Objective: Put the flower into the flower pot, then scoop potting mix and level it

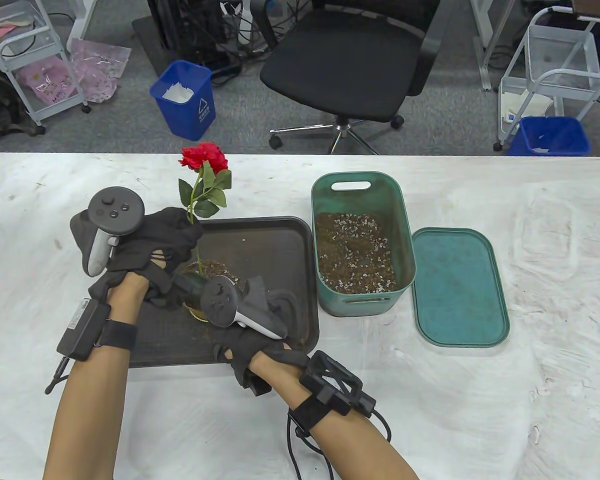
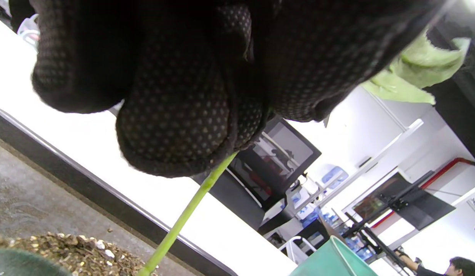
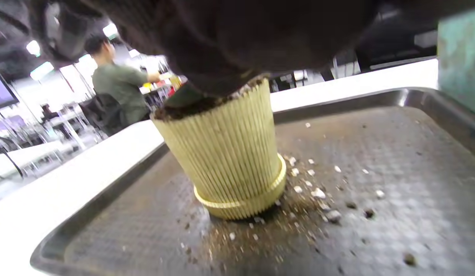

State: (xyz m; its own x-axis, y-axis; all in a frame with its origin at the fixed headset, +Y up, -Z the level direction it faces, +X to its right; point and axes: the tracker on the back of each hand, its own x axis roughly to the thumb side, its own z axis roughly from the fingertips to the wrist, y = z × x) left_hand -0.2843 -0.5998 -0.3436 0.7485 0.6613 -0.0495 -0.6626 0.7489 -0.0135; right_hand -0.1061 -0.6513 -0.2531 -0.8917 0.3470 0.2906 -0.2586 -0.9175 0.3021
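Left wrist view: fingers (image 2: 176, 126) around flower stem (image 2: 183, 218).

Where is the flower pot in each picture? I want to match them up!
Table view: the flower pot sits on the dark tray, lower left of middle, mostly hidden under both hands.
Left wrist view: only its soil-filled top shows at the bottom left, with the green stem going in.
Right wrist view: the ribbed yellow pot stands in the middle.
Shared landmark: the tray's raised rim, seen in all three.
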